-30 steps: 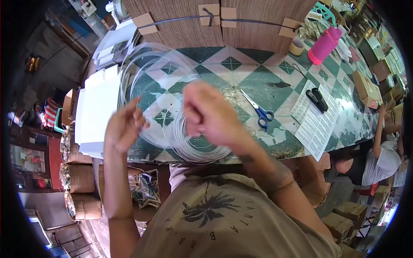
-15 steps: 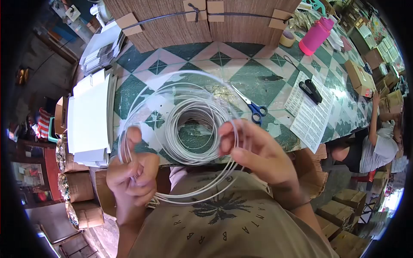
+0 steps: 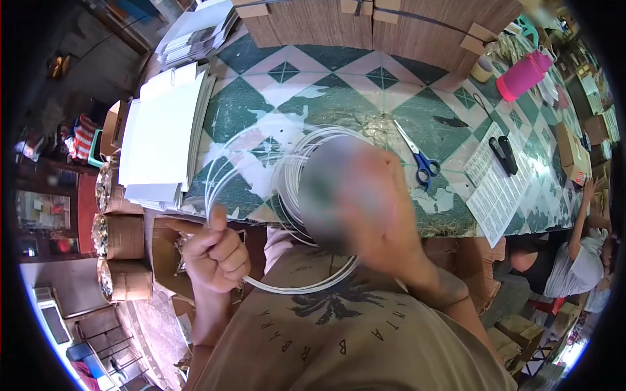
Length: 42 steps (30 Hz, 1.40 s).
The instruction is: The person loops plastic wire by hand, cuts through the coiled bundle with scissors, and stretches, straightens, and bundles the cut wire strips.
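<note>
My left hand [image 3: 218,255] is closed around a loose loop of thin white wire [image 3: 303,287], which hangs over the table's front edge and my shirt. My right hand [image 3: 385,215] is at the loop's right side, partly covered by a blurred patch, so its fingers and what they hold are hidden. Behind that patch, a thicker coil of white wire [image 3: 289,189] lies on the table, only its left and upper parts showing. Blue-handled scissors [image 3: 426,169] lie to the right of the coil, blades pointing up and left.
On the green and pink patterned table [image 3: 261,68] are white sheets [image 3: 160,130], a pink bottle [image 3: 523,75], a black stapler [image 3: 503,155] on printed paper [image 3: 499,192] and a tape roll [image 3: 482,69]. Tied brown stacks [image 3: 313,27] stand behind. A co-worker [image 3: 574,260] sits at the right.
The left hand has closed on the wire loop since the first frame. The right hand has moved inward over the coil since the second. The view has shifted, moving the table items rightward.
</note>
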Each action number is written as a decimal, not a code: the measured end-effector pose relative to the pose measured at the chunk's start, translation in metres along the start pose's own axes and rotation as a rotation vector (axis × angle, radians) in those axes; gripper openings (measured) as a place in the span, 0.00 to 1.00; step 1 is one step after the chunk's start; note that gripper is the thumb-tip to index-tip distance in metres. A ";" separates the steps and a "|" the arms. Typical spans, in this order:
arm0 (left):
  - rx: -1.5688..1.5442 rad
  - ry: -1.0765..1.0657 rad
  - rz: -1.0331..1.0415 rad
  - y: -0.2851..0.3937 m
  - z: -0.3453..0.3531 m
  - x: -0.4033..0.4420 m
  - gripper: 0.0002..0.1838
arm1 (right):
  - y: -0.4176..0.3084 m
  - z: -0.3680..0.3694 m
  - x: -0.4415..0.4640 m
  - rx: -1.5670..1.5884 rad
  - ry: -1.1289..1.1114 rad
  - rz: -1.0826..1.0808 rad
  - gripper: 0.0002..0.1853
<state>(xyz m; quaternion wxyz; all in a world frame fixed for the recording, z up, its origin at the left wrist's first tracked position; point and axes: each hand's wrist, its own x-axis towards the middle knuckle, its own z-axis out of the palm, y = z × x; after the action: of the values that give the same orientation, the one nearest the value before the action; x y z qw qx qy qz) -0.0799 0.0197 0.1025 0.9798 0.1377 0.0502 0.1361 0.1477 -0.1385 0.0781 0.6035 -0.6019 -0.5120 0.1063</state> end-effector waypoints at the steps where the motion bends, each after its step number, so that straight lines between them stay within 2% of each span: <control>1: -0.109 -0.160 -0.032 0.003 0.005 0.004 0.09 | 0.000 -0.001 -0.001 -0.010 0.050 -0.004 0.10; 2: -0.107 -0.155 -0.027 0.004 0.005 0.007 0.09 | 0.000 -0.002 -0.001 -0.020 0.099 -0.008 0.10; 6: 0.769 0.554 0.377 -0.002 -0.003 0.021 0.07 | -0.042 -0.021 0.009 1.220 -0.196 0.804 0.08; 7: 0.771 0.556 0.382 -0.006 -0.002 0.023 0.07 | -0.035 -0.017 0.010 1.462 -0.310 0.783 0.09; 8: 0.692 0.691 0.334 -0.013 0.000 0.026 0.07 | -0.026 -0.010 0.010 1.703 -0.423 0.751 0.12; 9: 0.608 0.820 0.281 -0.021 0.002 0.029 0.08 | -0.024 0.000 0.011 1.703 -0.421 0.748 0.12; 10: 0.522 0.943 0.223 -0.028 0.003 0.031 0.08 | -0.023 0.013 0.014 1.940 -0.448 0.809 0.13; 11: 0.503 0.939 0.187 -0.025 -0.002 0.027 0.08 | -0.021 0.023 0.015 2.179 -0.468 0.867 0.15; 12: 0.484 0.935 0.151 -0.023 -0.006 0.022 0.09 | -0.015 0.028 0.015 2.167 -0.471 0.865 0.15; 13: 0.530 0.802 0.148 -0.008 -0.012 0.014 0.10 | -0.010 0.030 0.017 2.152 -0.478 0.863 0.14; 14: 0.527 0.791 0.146 0.004 -0.015 0.014 0.10 | -0.011 0.023 0.025 2.141 -0.475 0.860 0.14; 16: 0.377 0.628 0.186 0.031 -0.006 0.036 0.09 | -0.014 0.004 0.044 0.878 -0.297 0.604 0.12; 18: 0.358 0.408 -0.090 0.060 -0.011 0.079 0.09 | 0.005 -0.018 0.058 0.817 -0.219 0.569 0.09; 19: 0.362 0.396 -0.087 0.067 -0.010 0.100 0.09 | 0.011 -0.033 0.062 0.734 -0.185 0.547 0.09; 21: 0.241 0.190 -0.249 0.068 -0.002 0.142 0.10 | 0.023 -0.065 0.068 0.255 -0.153 0.416 0.11; 23: 0.111 -0.030 -0.375 0.058 0.034 0.163 0.12 | 0.015 -0.097 0.071 0.124 -0.066 0.387 0.14; 24: 0.135 -0.082 -0.372 0.054 0.047 0.171 0.12 | 0.009 -0.114 0.074 0.067 -0.028 0.359 0.16; 26: -0.059 -0.416 -0.439 0.044 0.062 0.169 0.17 | -0.016 -0.144 0.089 0.081 -0.049 0.222 0.21; 28: -0.140 -0.510 -0.417 0.039 0.066 0.157 0.19 | -0.039 -0.173 0.125 0.103 0.095 0.149 0.18; 29: -0.133 -0.528 -0.417 0.037 0.064 0.151 0.19 | -0.048 -0.183 0.157 0.069 0.244 0.103 0.21; 31: -0.113 -0.546 -0.382 0.035 0.055 0.136 0.18 | -0.070 -0.190 0.228 -0.189 0.262 -0.217 0.24; 32: -0.103 -0.535 -0.374 0.034 0.051 0.130 0.18 | -0.057 -0.208 0.275 -0.447 0.218 -0.355 0.30; 34: -0.092 -0.537 -0.351 0.033 0.045 0.122 0.18 | -0.039 -0.242 0.402 -0.791 -0.043 -0.129 0.46; 36: -0.103 -0.457 -0.341 0.032 0.039 0.115 0.17 | -0.031 -0.229 0.470 -0.900 -0.017 -0.117 0.31; 37: -0.119 -0.423 -0.340 0.031 0.036 0.112 0.17 | -0.027 -0.216 0.496 -0.741 -0.196 0.018 0.34; 39: -0.125 -0.389 -0.333 0.030 0.030 0.109 0.17 | -0.023 -0.199 0.536 -0.572 -0.371 0.140 0.37; 42: -0.213 -0.319 -0.369 0.029 0.024 0.108 0.17 | -0.009 -0.180 0.576 -0.652 -0.529 0.291 0.44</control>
<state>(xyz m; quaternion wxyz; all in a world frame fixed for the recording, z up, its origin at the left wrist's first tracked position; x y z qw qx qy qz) 0.0197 0.0702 0.1275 0.9926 0.0420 -0.0950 -0.0638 0.5384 0.1765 0.4130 0.2093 -0.7787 -0.5654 0.1736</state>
